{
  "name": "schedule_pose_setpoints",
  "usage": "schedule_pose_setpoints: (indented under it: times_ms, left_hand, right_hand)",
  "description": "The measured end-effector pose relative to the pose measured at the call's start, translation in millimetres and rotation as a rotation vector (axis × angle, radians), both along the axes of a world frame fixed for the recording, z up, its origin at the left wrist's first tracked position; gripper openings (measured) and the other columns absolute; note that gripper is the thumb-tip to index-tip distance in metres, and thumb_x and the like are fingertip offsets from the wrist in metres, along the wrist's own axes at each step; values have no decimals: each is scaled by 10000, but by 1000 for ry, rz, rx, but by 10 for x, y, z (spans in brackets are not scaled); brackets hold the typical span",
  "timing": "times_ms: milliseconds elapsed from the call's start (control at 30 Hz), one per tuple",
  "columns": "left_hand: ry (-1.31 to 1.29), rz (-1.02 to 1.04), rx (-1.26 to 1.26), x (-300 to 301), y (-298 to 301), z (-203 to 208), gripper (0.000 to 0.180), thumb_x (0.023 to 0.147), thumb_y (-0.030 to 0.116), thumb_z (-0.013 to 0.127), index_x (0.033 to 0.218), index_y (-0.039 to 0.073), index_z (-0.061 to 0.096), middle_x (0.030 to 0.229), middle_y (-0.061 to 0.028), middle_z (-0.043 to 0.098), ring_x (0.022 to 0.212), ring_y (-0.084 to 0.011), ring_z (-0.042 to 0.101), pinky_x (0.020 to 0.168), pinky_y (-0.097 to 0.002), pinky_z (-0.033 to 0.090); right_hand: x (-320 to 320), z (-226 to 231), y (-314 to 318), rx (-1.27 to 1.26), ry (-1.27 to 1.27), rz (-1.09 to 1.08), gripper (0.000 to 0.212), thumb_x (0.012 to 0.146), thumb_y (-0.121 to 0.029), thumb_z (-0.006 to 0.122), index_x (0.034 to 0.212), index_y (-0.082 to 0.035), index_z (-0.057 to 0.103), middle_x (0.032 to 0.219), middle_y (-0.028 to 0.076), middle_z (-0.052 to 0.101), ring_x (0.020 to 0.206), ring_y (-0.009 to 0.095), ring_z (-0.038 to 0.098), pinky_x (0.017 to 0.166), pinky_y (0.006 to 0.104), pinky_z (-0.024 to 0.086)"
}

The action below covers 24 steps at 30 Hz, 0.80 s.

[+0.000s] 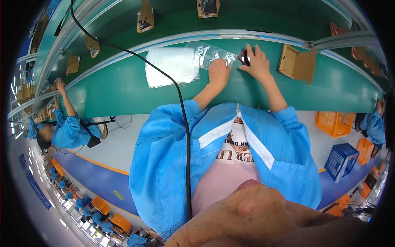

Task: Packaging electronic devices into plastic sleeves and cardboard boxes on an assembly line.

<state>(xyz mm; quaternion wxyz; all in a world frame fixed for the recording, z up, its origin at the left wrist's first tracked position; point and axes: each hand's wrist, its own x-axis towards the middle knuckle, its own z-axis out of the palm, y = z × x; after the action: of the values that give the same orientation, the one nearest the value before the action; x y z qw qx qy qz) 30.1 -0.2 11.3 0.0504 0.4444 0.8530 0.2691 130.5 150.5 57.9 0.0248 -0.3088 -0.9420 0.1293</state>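
Observation:
A transparent plastic bag [212, 54] lies on the green workbench, beside a stack of thin, whitish plastic bags [169, 66]. My left hand [219, 75] has its fingers curled down at the near edge of the transparent bag, gripping it. Just right of the bag, my right hand [258, 65] holds a small dark device with a red edge [244, 58] between thumb and forefinger, its other fingers stretched forward. An opened brown cardboard box [289, 61] rests to the right of that hand, its lid folded out to the side.
A black cable [181, 96] hangs across the view, left of my hands. Beyond the rail is a green belt [175, 20] carrying several small boxes. A co-worker in blue [74, 131] sits at the left. Orange [335, 122] and blue crates [341, 160] stand right.

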Motion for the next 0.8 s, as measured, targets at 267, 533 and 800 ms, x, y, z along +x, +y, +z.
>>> schedule_pose_setpoints:
  times_ms: [267, 533, 800]
  left_hand:
    - [8, -71, 88, -202, -83, -157, 78, 813, 69, 576, 869, 21, 600, 849, -170, 591, 817, -358, 566, 709, -456, 453]
    - [-212, 2, 122, -255, -181, -100, 100, 809, 105, 606, 848, 28, 658, 849, -165, 636, 809, -350, 602, 715, -426, 478]
    - [-605, 123, 46, -385, -130, -98, 126, 826, 133, 620, 893, 33, 657, 782, -134, 652, 737, -244, 640, 667, -328, 490]
  right_hand:
    - [107, 134, 526, -431, 123, -222, 678, 635, -508, 740, 1177, -129, 589, 1053, 230, 516, 960, 368, 567, 829, 435, 498]
    - [561, 187, -64, -1319, 854, -446, 301, 929, -236, 588, 1045, 30, 507, 870, 107, 605, 697, 176, 640, 624, 290, 577]
    - [501, -215, -487, -1118, 841, -295, 298, 897, -207, 645, 1029, 28, 518, 901, 81, 615, 777, 168, 653, 686, 269, 554]
